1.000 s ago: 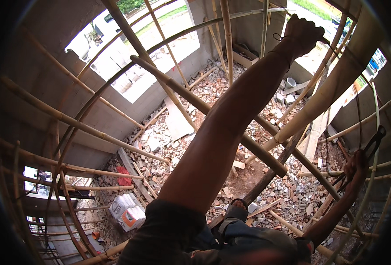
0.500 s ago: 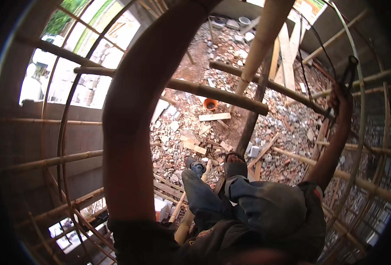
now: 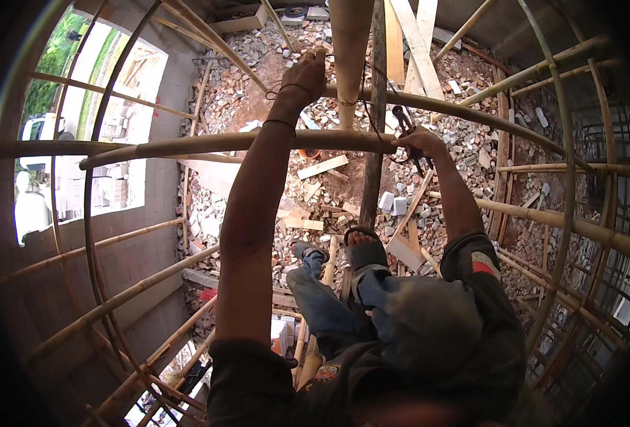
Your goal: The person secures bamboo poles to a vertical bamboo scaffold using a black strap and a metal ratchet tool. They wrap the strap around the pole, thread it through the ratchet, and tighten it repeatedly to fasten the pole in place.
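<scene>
My left hand (image 3: 306,77) is raised near the thick upright bamboo pole (image 3: 350,57). Its fingers are curled closed, and what they hold, if anything, cannot be made out. Thin dark loops circle that wrist. In my right hand (image 3: 423,144) is a dark pair of pincers (image 3: 401,117), jaws pointing up, beside the right end of a horizontal bamboo pole (image 3: 208,145). Thin dark wire (image 3: 366,89) hangs between the upright bamboo and a dark wooden post (image 3: 376,114). A second crosswise pole (image 3: 471,112) runs behind them.
My sandalled feet (image 3: 361,245) stand on poles above ground covered in brick rubble (image 3: 464,153). Planks (image 3: 322,166) lie below, near a partly hidden orange bucket (image 3: 309,153). Bamboo poles and bent rods surround me on both sides. A block wall (image 3: 162,135) with a window opening stands left.
My right hand has come in from the far right with the pincers, to the horizontal pole's end. The left hand, out of sight before, now shows by the upright bamboo. The view has shifted.
</scene>
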A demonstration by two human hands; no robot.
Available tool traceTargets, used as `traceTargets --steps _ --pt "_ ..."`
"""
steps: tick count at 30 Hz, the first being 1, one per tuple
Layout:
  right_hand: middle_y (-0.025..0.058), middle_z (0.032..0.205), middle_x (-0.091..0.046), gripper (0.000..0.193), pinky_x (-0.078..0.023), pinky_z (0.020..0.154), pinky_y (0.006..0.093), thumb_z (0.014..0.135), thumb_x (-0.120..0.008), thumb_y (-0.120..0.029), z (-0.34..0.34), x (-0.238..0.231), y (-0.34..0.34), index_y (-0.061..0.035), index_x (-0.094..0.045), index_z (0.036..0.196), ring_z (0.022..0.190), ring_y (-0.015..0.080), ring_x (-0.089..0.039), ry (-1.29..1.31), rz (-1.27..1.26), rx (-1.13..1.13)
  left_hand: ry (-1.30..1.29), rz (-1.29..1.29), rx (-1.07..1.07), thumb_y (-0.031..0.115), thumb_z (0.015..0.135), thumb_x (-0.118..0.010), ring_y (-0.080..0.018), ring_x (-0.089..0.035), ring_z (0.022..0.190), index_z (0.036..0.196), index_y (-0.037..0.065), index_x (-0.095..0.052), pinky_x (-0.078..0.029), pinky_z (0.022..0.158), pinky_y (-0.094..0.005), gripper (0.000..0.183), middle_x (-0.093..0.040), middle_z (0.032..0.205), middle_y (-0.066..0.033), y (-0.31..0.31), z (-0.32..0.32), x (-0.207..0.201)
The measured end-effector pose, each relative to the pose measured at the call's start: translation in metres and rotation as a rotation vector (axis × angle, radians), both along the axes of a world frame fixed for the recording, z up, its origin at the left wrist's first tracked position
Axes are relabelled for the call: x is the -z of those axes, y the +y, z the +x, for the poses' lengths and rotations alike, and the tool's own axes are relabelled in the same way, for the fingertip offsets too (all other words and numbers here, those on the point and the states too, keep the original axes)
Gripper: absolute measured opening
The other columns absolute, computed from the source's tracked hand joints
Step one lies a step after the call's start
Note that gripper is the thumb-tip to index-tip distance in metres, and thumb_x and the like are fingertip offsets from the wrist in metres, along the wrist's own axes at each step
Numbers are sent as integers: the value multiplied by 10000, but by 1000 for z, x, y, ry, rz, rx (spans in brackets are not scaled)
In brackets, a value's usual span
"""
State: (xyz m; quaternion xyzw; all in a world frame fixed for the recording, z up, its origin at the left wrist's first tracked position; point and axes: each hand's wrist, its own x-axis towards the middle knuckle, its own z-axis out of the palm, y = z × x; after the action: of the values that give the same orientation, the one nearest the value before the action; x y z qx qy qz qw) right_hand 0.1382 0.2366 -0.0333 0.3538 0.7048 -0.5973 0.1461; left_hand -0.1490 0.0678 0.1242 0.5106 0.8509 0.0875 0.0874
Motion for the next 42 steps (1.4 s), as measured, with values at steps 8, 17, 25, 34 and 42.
traceTargets --steps 8,17,25,34,42 --pt "30 649 -594 280 -413 438 255 663 -868 -125 -3 30 -39 -25 -634 780 487 108 -546 -16 -193 325 3 -57 43 131 780 -687 -383 -631 1045 1272 48 -432 -542 854 -467 560 -556 1222 -211 -2 5 19" --pt "44 797 -643 417 -480 482 249 701 -828 -70 -8 -23 -42 -11 -636 1066 590 112 -588 81 -136 398 -56 -102 27 313 709 -772 -386 -611 1078 1381 68 -349 -519 900 -468 832 -528 1262 -219 -5 9 13" --pt "58 846 -627 487 -527 514 227 784 -709 -10 -23 -141 -21 -54 -571 1249 635 89 -604 388 97 325 -205 244 160 594 552 -854 -412 -494 1240 1432 -46 -226 -451 1024 -448 1256 -436 1359 -285 -32 -27 -26" --pt "70 912 -627 480 -491 535 215 767 -699 47 -48 -240 -7 -79 -577 1214 637 85 -572 576 48 342 97 149 219 677 422 -865 -457 -605 998 1493 -3 40 -525 880 -484 1559 -425 1224 -307 -40 -20 -111" --pt "66 1077 -628 577 -512 579 214 761 -726 7 -59 -299 -5 -126 -551 1294 826 101 -620 709 361 389 375 348 91 452 450 -898 -375 -618 919 1487 17 -145 -521 827 -448 1354 -468 1198 -243 -39 -14 -153"
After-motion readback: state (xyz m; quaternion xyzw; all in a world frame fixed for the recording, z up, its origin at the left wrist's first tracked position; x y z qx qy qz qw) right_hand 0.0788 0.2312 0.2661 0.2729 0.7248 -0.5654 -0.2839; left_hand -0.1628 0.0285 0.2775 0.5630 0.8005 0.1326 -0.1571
